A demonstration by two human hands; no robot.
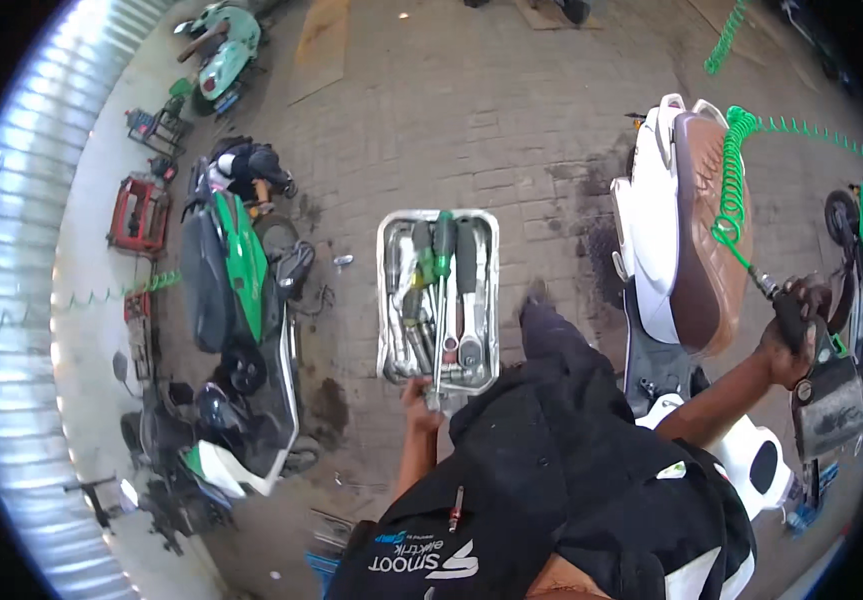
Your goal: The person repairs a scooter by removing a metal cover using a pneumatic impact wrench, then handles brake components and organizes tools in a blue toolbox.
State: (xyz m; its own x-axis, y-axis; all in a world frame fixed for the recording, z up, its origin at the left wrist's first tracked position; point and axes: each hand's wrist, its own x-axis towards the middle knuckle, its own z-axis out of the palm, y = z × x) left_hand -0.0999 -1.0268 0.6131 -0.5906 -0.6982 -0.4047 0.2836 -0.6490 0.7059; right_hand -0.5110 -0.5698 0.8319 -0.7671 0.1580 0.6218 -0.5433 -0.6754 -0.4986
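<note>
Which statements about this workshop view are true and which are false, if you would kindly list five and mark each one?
1. The left hand is at the near rim of the metal tray. True.
2. The right hand is empty. False: it holds a black tool.
3. The tray holds only rags. False: it holds several hand tools, among them a green-handled tool.
4. The coiled hose near the right hand is green. True.
5. The scooter with the brown seat stands left of the tray. False: it stands to the right.
</note>
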